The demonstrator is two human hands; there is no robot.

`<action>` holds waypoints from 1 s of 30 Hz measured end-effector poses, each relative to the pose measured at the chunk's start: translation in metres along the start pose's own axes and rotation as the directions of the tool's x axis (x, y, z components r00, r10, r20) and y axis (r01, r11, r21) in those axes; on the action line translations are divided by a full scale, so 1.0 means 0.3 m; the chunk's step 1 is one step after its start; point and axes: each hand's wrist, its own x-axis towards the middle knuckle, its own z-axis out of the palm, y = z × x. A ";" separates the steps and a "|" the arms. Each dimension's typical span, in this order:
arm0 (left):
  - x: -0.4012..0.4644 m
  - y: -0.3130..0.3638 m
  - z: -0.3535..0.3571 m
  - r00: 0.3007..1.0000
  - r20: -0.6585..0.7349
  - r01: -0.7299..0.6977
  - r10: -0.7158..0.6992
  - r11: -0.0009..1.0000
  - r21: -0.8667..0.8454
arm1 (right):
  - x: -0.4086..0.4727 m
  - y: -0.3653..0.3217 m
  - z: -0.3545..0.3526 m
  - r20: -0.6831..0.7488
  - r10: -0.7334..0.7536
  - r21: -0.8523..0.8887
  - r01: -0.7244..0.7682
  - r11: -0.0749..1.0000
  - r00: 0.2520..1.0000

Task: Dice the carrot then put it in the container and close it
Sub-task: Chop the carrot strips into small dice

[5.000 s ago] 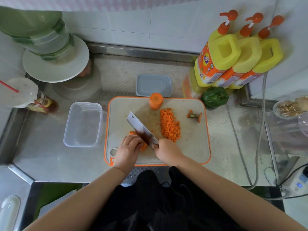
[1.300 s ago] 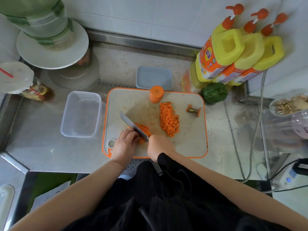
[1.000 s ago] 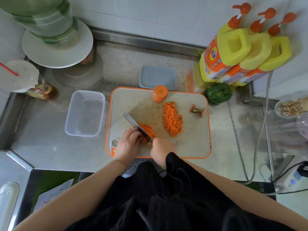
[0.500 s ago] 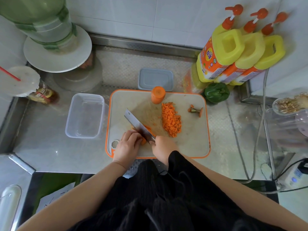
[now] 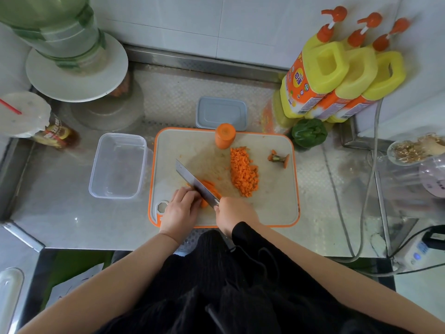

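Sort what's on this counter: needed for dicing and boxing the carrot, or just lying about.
Needed: knife, carrot slices, diced carrot pile, uncut carrot chunk, cutting board, clear container, grey lid.

Lying about: detergent bottles, green pepper, water jug, lidded drink cup, carrot top.

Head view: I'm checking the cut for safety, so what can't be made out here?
- Knife handle: head view, hidden inside the right hand.
- Carrot piece being cut: mostly covered by blade and left hand.
- Left fingertips: curled under, so their gap to the blade is unclear.
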 end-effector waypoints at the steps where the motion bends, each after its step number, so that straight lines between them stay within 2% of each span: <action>1: 0.000 -0.003 0.001 1.000 0.002 0.000 0.000 1.000 0.003 | 0.001 -0.004 -0.001 0.005 -0.001 -0.016 0.001 1.000 1.000; 10: 0.001 0.001 -0.001 1.000 -0.015 -0.008 0.008 1.000 -0.007 | 0.013 -0.027 0.007 -0.013 -0.001 -0.066 0.001 0.998 1.000; 22: -0.003 0.004 -0.005 1.000 0.008 0.001 -0.001 1.000 0.001 | 0.042 -0.004 0.065 -0.013 0.007 0.047 -0.006 0.999 1.000; 30: -0.015 0.012 -0.007 1.000 0.027 -0.009 0.009 1.000 -0.001 | 0.063 0.021 0.069 -0.029 -0.010 0.050 0.011 0.999 1.000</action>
